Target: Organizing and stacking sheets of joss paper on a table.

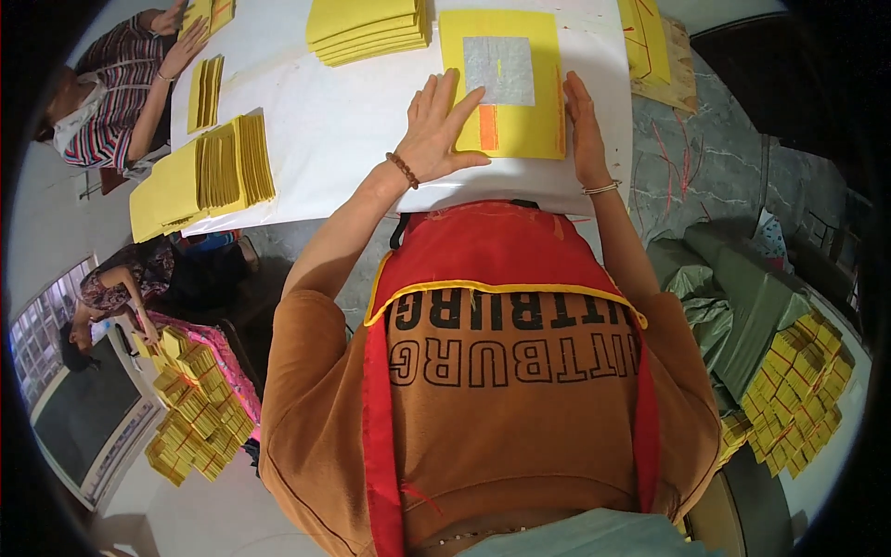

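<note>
In front of me on the white table [353, 116] lies yellow paper [538, 130], a sheet or squared stack. It bears a silver-grey square [498, 70] and an orange strip [488, 128]. My left hand [438, 125] is open at its left edge, fingers spread, thumb over the near edge and a fingertip by the silver square. Along the right edge stands my right hand [585, 130], open, fingers stretched out and turned edgeways. Whether its palm presses the paper is hidden.
A yellow paper stack [367, 32] lies at the far side, folded bundles [232, 167] at the left. A person in stripes [111, 88] handles yellow paper at the left; another person [125, 288] sits by piled bundles [200, 399]. More bundles [798, 390] stand at the right.
</note>
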The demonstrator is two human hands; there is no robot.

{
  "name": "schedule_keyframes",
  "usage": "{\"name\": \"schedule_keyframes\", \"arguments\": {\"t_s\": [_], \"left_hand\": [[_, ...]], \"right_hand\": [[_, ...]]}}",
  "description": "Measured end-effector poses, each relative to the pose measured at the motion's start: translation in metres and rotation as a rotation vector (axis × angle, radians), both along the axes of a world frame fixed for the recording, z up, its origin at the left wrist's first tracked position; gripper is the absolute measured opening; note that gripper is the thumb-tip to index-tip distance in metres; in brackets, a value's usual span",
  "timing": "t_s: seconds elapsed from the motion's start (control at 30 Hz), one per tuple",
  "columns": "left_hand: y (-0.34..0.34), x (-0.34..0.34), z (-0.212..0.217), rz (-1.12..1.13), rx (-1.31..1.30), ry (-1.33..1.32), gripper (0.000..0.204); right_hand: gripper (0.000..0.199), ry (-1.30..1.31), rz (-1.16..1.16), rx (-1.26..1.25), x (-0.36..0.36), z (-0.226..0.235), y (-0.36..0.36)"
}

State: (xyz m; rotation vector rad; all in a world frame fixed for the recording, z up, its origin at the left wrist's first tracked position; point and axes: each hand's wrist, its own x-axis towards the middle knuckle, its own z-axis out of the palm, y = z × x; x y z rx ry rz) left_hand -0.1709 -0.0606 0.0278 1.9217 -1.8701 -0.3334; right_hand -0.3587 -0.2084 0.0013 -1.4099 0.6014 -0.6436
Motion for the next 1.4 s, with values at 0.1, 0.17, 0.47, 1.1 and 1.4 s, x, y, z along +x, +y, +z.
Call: {"name": "schedule_keyframes", "arguments": {"t_s": [0.1, 0.17, 0.47, 1.1, 1.4], "left_hand": [[0.002, -0.004, -0.006, 0.0, 0.014, 0.063, 0.091], [0.003, -0.007, -0.006, -0.023, 0.014, 0.042, 0.092], [0.004, -0.007, -0.011, 0.009, 0.017, 0.013, 0.084], [-0.004, -0.009, 0.008, -0.164, -0.033, -0.193, 0.044], [-0.018, 0.007, 0.012, -0.143, -0.051, 0.29, 0.019]], "right_hand": [[0.056, -0.003, 0.0, 0.018, -0.001, 0.001, 0.001], [0.057, -0.017, -0.021, -0.02, 0.0, 0.0, 0.002], [0.056, -0.003, -0.014, -0.058, 0.0, -0.006, 0.005], [0.046, 0.138, -0.023, -0.457, -0.008, -0.007, 0.006], [0.046, 0.105, 0.019, -0.283, -0.011, -0.014, -0.004]]}}
